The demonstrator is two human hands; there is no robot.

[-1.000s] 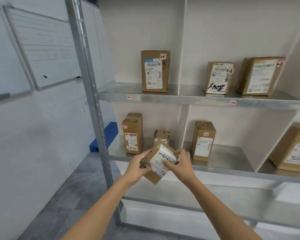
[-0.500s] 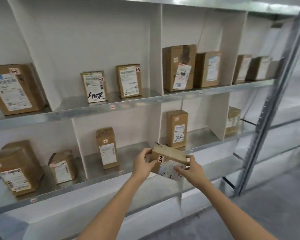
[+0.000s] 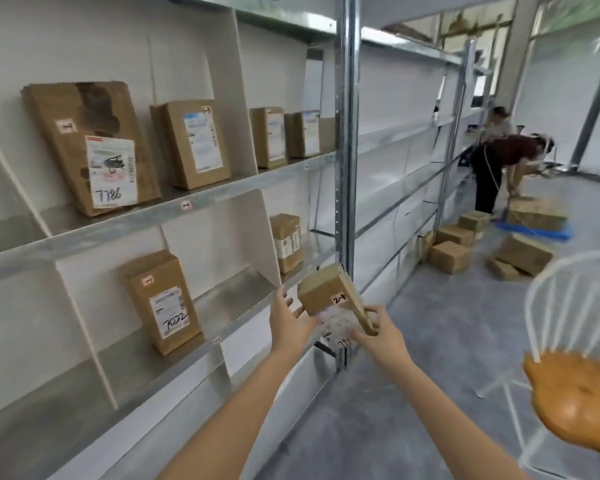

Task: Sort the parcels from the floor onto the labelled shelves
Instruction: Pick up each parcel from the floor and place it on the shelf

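Observation:
A small brown cardboard parcel (image 3: 328,289) with a white shipping label and a small tag marked "2-4" is in both my hands, in front of the lower shelf (image 3: 201,344). My left hand (image 3: 288,318) holds its left side, fingers up along the box. My right hand (image 3: 378,336) grips its lower right edge. Several brown parcels stand in the shelf bays: one marked "7786" (image 3: 94,147) on the upper shelf, one marked "7022" (image 3: 160,301) on the lower one.
A steel upright (image 3: 346,168) of the rack stands just behind the parcel. Loose boxes (image 3: 449,256) lie on the grey floor farther down the aisle, where a person (image 3: 499,168) bends over them. A white wire chair with an orange seat (image 3: 575,403) is close on my right.
My view has swung right along the rack, from the left end bays to the bays by the upright. Both hands kept hold of the parcel and turned it, so the tag now faces me.

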